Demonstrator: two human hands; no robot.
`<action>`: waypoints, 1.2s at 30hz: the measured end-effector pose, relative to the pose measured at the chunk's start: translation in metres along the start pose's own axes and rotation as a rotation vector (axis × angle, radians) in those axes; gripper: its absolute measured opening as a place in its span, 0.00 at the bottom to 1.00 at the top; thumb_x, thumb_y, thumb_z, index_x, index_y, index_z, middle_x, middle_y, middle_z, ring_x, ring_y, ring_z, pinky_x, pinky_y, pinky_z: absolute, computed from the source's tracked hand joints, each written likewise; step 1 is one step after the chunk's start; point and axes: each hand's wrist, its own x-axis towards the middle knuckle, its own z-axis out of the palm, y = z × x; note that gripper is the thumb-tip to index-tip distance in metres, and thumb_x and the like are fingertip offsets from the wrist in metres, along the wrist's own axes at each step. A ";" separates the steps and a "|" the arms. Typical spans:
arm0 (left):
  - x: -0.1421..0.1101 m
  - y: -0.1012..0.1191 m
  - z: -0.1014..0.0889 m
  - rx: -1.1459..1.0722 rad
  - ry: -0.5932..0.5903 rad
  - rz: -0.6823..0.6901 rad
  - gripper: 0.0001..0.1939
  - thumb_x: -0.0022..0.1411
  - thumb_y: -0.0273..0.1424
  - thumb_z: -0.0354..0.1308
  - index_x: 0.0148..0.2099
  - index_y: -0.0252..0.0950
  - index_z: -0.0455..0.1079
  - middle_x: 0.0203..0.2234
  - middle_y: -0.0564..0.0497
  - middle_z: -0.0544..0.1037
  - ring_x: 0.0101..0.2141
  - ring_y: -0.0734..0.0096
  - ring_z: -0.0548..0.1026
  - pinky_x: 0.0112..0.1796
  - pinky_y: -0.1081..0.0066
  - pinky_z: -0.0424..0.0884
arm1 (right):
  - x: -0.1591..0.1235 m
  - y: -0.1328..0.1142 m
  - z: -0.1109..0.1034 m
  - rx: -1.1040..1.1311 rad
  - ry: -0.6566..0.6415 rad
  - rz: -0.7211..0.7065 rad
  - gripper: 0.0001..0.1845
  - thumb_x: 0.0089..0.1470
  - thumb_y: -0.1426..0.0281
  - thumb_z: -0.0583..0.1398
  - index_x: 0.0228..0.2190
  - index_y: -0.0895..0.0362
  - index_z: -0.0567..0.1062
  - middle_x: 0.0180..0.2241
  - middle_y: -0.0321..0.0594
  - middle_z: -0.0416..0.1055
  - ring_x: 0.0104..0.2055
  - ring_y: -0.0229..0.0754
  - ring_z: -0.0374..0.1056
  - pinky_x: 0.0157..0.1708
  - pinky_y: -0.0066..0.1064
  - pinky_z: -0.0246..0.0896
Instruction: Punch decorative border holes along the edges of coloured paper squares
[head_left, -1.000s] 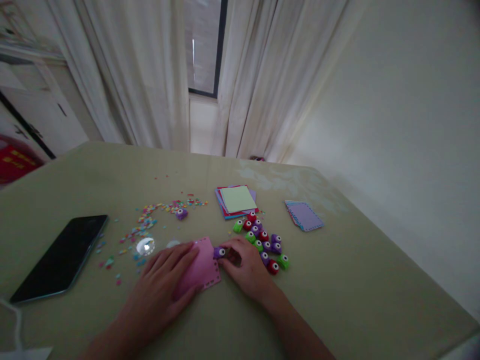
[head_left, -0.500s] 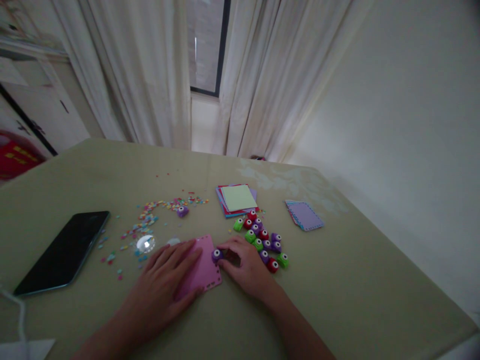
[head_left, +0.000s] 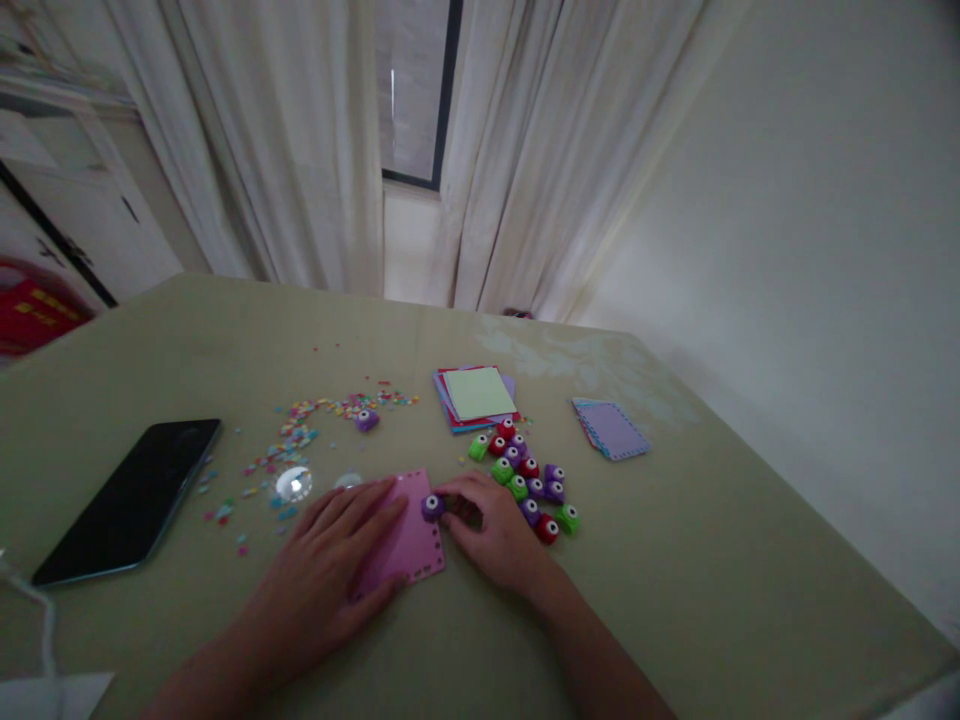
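My left hand (head_left: pixel 334 555) lies with its fingers stretched over a pink sheet of paper (head_left: pixel 414 525), covering its left part. Small holes run along the paper's visible edges. At the right edge of the sheet, my right hand (head_left: pixel 491 530) pinches a purple mini paper punch (head_left: pixel 432 507) with an eye on top, between thumb and index finger. Just beyond that hand is a cluster of similar red, green and purple punches (head_left: pixel 517 487). Another purple punch (head_left: pixel 366 420) sits apart, among scattered confetti (head_left: pixel 296 433).
A black phone or tablet (head_left: pixel 131 500) lies at the left, near a white cable (head_left: pixel 46 630). Behind the punches is a stack of coloured paper (head_left: pixel 478 394). Several hole-edged purple and blue sheets (head_left: pixel 613 431) lie further right. A clear round disc (head_left: pixel 293 484) rests by the confetti.
Almost nothing differs. The punch in my right hand has shifted very slightly at the paper's right edge; my left hand stays flat on the sheet.
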 end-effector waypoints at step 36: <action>0.009 -0.003 0.005 -0.093 -0.002 -0.033 0.34 0.71 0.51 0.61 0.74 0.47 0.66 0.69 0.44 0.72 0.64 0.47 0.71 0.64 0.47 0.65 | 0.003 0.002 0.000 0.048 0.032 0.024 0.12 0.62 0.64 0.70 0.46 0.55 0.87 0.40 0.41 0.81 0.39 0.42 0.74 0.40 0.32 0.69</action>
